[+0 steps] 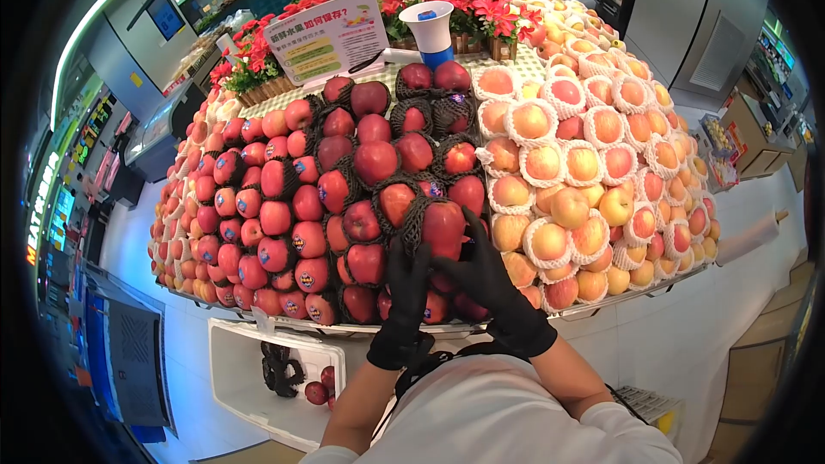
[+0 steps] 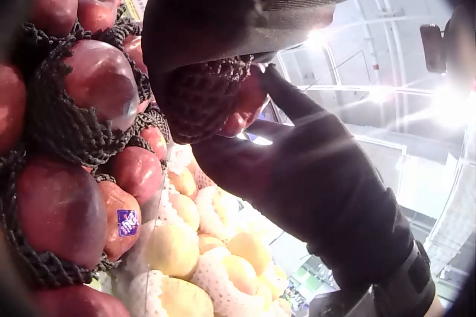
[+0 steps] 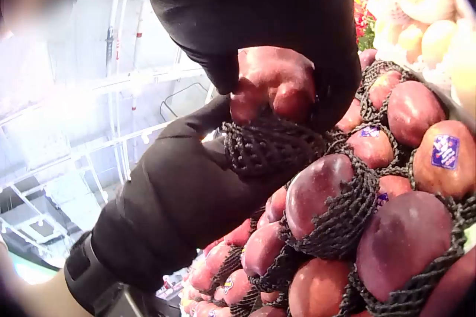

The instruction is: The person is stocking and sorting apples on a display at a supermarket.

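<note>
Both hands wear black gloves and hold one red apple [image 1: 443, 228] in front of the chest, over the near part of a sloping fruit display. A black foam net [image 3: 271, 146] wraps one end of this apple; its other end is bare red skin. My left hand [image 1: 406, 288] cups the netted side. The fingers of my right hand [image 1: 483, 273] curl round the bare side, best seen in the right wrist view. In the left wrist view the left hand covers part of the apple. Other red apples [image 1: 365, 264] in black nets lie just beneath and beside the hands.
Paler apples [image 1: 530, 122] in white foam nets fill the display's right side. A sign [image 1: 331, 39], a white-and-blue megaphone [image 1: 432, 30] and red flowers [image 1: 464, 0] stand at the back. Below left, a white foam box [image 1: 236, 369] contains black nets and a few apples.
</note>
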The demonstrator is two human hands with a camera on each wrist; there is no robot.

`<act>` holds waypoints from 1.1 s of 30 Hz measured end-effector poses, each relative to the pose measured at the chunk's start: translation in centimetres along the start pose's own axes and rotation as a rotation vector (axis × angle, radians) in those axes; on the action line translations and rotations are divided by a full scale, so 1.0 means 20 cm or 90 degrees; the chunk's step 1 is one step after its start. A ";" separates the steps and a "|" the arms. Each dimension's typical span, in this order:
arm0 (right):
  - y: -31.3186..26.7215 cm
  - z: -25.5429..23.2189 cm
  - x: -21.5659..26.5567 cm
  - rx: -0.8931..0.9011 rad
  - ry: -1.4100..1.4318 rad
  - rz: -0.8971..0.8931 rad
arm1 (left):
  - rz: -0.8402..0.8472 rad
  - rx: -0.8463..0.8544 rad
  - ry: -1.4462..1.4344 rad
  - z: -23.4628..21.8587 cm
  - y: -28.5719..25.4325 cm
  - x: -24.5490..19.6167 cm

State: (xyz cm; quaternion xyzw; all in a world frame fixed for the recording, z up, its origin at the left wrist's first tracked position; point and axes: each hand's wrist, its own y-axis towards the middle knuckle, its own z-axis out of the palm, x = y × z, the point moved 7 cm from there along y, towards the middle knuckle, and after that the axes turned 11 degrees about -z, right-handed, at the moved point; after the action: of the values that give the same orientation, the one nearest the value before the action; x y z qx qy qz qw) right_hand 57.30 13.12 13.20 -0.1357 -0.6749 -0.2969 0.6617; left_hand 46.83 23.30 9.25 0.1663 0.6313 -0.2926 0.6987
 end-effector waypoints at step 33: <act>0.02 -0.14 0.19 -0.083 -0.226 -0.078 | 0.251 -0.135 0.397 -0.37 -0.09 -0.11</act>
State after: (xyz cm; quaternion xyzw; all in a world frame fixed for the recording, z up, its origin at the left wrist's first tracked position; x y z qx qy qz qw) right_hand 59.45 10.97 16.80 -0.1873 -0.7675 -0.3510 0.5027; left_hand 39.89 26.81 10.49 0.2922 0.7964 -0.0212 0.5290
